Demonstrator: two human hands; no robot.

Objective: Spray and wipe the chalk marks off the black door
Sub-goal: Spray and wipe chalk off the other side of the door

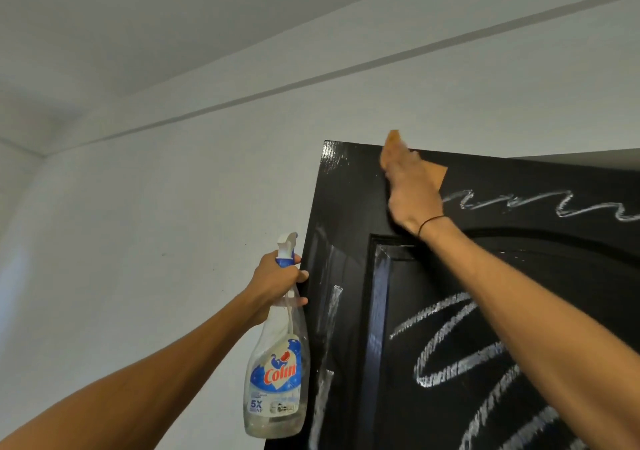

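Note:
The black door (349, 207) fills the right half of the view, seen from below. White chalk scribbles (540, 203) run along its top rail, and larger chalk loops (446, 349) cover the panel lower down. My right hand (408, 189) presses a small orange-brown cloth (438, 175) flat against the top rail near the door's upper left corner; the hand is blurred. My left hand (277, 283) grips the neck of a clear Colin spray bottle (277, 373), held upright beside the door's left edge. Wet streaks shine on the left stile.
A pale grey wall (156, 241) lies to the left of and above the door, with a ledge line running across it. The ceiling (104, 33) meets the wall at the upper left.

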